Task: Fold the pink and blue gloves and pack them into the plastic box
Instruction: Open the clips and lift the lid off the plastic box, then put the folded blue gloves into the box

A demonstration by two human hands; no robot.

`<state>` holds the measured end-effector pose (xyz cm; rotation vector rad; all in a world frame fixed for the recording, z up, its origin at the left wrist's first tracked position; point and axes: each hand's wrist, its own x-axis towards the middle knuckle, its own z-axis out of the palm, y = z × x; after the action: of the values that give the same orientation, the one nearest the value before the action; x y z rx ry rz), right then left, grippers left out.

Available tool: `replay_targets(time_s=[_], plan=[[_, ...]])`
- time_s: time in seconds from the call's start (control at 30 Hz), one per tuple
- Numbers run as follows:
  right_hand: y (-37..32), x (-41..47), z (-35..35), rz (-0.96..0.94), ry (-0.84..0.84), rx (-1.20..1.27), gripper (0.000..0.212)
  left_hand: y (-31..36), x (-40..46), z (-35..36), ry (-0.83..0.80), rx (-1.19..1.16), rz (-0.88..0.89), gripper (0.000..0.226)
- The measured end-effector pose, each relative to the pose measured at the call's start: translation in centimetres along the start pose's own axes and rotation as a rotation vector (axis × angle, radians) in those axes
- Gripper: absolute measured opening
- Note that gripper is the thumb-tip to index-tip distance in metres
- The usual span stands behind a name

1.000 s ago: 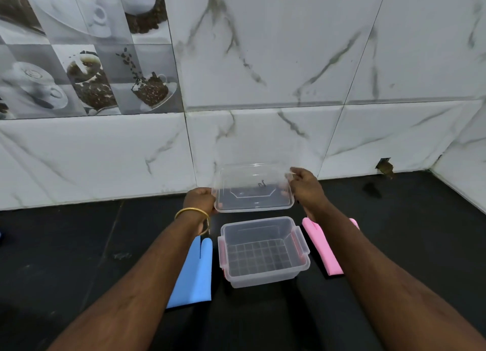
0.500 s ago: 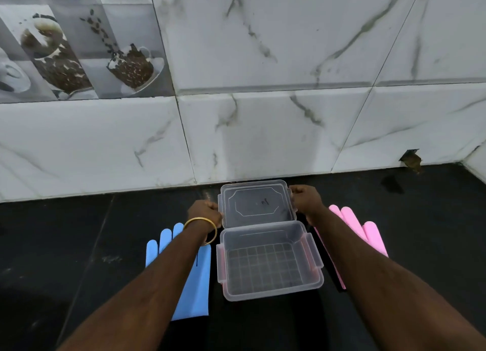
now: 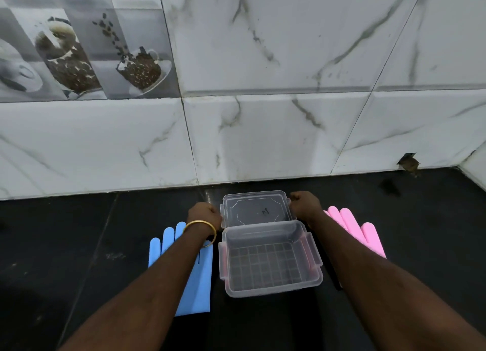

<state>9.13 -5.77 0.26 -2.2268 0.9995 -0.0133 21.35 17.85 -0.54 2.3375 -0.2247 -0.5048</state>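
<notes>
A clear plastic box [image 3: 271,285] with pink side clips stands open on the black counter, with nothing inside. Its clear lid [image 3: 256,206] lies flat on the counter just behind it. My left hand [image 3: 205,214] grips the lid's left edge and my right hand [image 3: 305,203] grips its right edge. A blue glove [image 3: 196,279] lies flat to the left of the box, partly under my left forearm. To the right lies a pink glove [image 3: 352,224], its fingers pointing away from me and its lower part hidden by my right forearm.
The black counter [image 3: 79,245] ends at a white marble-tiled wall [image 3: 263,127] just behind the lid. A side wall closes the far right corner. A small broken hole [image 3: 409,164] shows at the wall's base on the right.
Both hands have lowered the lid from above the box down onto the counter behind it. The view has tilted, so more of both gloves shows.
</notes>
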Motion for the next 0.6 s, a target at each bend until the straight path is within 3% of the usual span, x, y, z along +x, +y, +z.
replay_targets(time_s=[0.07,0.2,0.33,0.43,0.5,0.6], plan=[[-0.7,-0.8,-0.5,-0.001,0.052,0.009,0.027,-0.1,-0.1,-1.7,0.052,-0.039,0.013,0.016],[-2.4,-3.3,-1.4,-0.020,0.092,0.031,0.040,-2.2,-1.6,-6.0,0.113,0.133,0.005,0.033],[-3.9,-5.8,-1.7,-0.057,0.130,0.073,0.049,-6.5,-4.6,-8.2,0.019,0.337,-0.215,0.083],[-4.9,-7.6,-1.5,-0.076,0.130,0.108,0.053,-9.8,-7.1,-7.9,-0.089,0.125,-0.342,0.122],[-5.4,-8.6,-1.4,-0.084,0.135,0.126,0.054,-11.3,-8.4,-7.2,-0.085,0.046,-0.372,0.128],[-5.8,-10.0,-1.1,-0.084,0.141,0.138,0.056,-12.3,-9.6,-6.3,-0.053,0.018,-0.388,0.114]])
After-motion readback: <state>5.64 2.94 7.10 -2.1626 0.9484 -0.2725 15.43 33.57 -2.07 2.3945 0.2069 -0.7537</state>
